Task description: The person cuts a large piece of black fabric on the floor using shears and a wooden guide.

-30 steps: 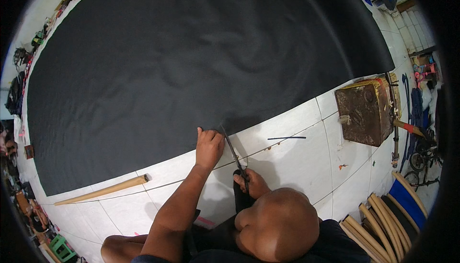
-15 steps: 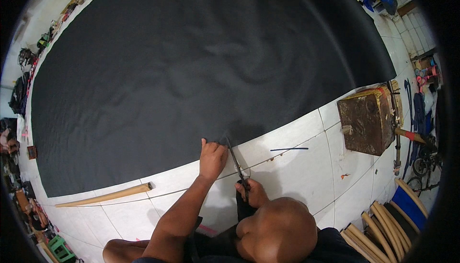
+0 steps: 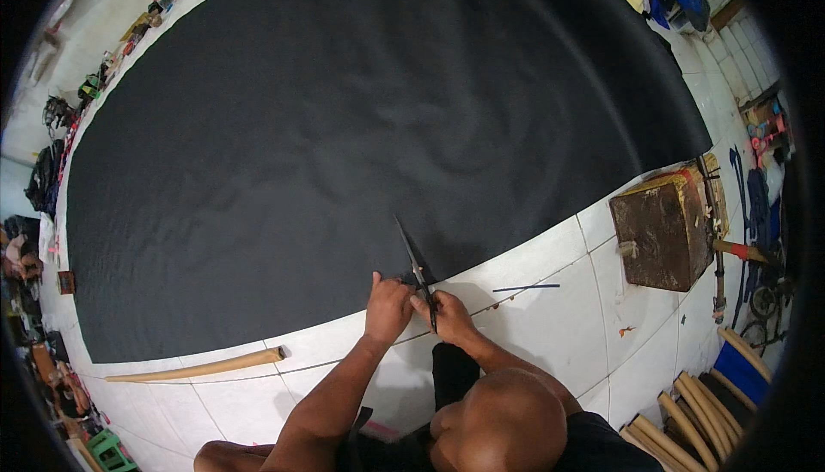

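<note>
Wrapped right fingers [image 3: 447, 305] around the handles of long dark scissors [image 3: 415, 264], closed firmly on them, with the blades reaching forward from the fingers over a black sheet [image 3: 344, 128] and with the tip slanting slightly left. Could not make out the gap between the blades. Set left fingers [image 3: 395, 293] just beside the scissors, on their left, at the near edge of the sheet, partly curled, with the outermost digit poking out from the others. Could not tell between pinching that edge and merely resting on it. Had the sheet spread wide over a white tiled floor [image 3: 559, 352], ahead of the fingers of both hands and far out to either side, gently rippled in the middle.

Saw a thin dark strip [image 3: 526, 287] on the tiles, near the right fingers and to their right. Farther right, past the strip, saw a worn brown block [image 3: 657, 236] close to the sheet. To the left of the left fingers, saw a tan tube [image 3: 198, 366] just short of the sheet's near edge. Well apart from the right fingers, behind and rightward, saw several tan rolls [image 3: 683, 412].
</note>
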Available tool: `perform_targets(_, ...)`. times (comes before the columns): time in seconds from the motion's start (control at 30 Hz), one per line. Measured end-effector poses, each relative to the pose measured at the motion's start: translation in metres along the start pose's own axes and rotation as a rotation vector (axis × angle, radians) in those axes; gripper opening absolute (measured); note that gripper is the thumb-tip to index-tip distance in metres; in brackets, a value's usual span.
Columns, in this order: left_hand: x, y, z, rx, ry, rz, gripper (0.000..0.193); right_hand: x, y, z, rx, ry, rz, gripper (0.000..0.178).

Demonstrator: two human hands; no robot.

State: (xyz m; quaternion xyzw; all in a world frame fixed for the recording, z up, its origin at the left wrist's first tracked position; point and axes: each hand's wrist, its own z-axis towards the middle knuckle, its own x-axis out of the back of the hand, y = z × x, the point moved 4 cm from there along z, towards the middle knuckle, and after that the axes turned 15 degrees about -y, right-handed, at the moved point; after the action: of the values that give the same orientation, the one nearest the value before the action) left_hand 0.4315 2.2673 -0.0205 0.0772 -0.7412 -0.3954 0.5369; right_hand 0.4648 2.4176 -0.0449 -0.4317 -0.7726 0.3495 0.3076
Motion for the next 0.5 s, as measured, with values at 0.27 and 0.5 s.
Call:
perform_targets(0.27, 0.006, -0.001, -0.006, -0.098, -0.138, 0.195, 0.035, 0.003, -0.015, 0.003, 0.036, -0.016, 0.052, 0.049)
perform_targets(0.5, 0.002, 0.016, -0.015, 0.013, -0.214, 0.422, 0.050, 0.025, -0.059, 0.069, -0.078, -0.072, 0.066, 0.060)
